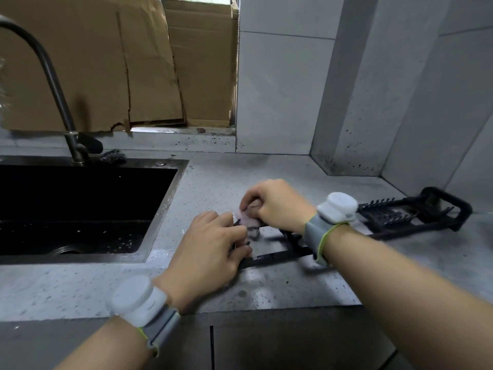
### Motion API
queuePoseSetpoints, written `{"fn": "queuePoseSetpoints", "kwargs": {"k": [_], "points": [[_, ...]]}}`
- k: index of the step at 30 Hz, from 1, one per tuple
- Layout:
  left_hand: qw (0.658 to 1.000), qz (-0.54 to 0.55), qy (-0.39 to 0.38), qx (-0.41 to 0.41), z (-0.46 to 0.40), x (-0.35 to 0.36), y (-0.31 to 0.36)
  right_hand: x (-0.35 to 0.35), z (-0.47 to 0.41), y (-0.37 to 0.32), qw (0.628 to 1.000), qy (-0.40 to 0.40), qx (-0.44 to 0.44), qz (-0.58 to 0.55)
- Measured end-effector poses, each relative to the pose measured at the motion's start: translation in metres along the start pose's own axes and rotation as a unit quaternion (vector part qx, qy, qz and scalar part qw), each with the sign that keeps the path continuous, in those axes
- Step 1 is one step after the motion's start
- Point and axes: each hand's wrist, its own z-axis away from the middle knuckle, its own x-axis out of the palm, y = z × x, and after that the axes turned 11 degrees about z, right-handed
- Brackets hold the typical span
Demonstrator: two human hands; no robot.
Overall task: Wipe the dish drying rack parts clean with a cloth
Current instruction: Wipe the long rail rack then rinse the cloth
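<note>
A long black dish drying rack part [394, 220] lies flat on the grey countertop [266, 287], running from the middle out to the right wall. My left hand [208, 252] grips the rack's near left end, fingers curled over its frame. My right hand [272, 204] holds a small pale pinkish cloth [246, 218] bunched against the same end of the rack, just beyond my left hand. Both wrists wear white sensor bands. My right forearm hides the rack's middle.
A black sink [80, 209] is sunk into the counter at the left, with a dark curved tap [53, 84] behind it and a dark scourer [113, 157] beside the tap base. Cardboard [120, 62] covers the window. A tiled wall corner [360, 102] juts out at the back right.
</note>
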Motion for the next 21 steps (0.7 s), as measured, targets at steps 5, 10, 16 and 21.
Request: {"fn": "queuePoseSetpoints", "kwargs": {"k": [5,10,16,21], "points": [[1.000,0.002,0.002,0.002,0.000,0.001,-0.002,0.022,-0.001,-0.006,0.999,0.003,0.002,-0.051],[1.000,0.007,0.002,-0.001,0.000,0.001,-0.001,0.024,-0.005,-0.003,0.997,-0.048,-0.051,0.042],[1.000,0.005,-0.007,-0.007,0.000,-0.001,-0.001,0.000,0.004,0.017,0.978,-0.088,-0.036,0.187],[1.000,0.005,-0.007,-0.010,0.000,0.001,0.000,0.001,-0.002,0.003,0.975,-0.063,-0.051,0.207]]}}
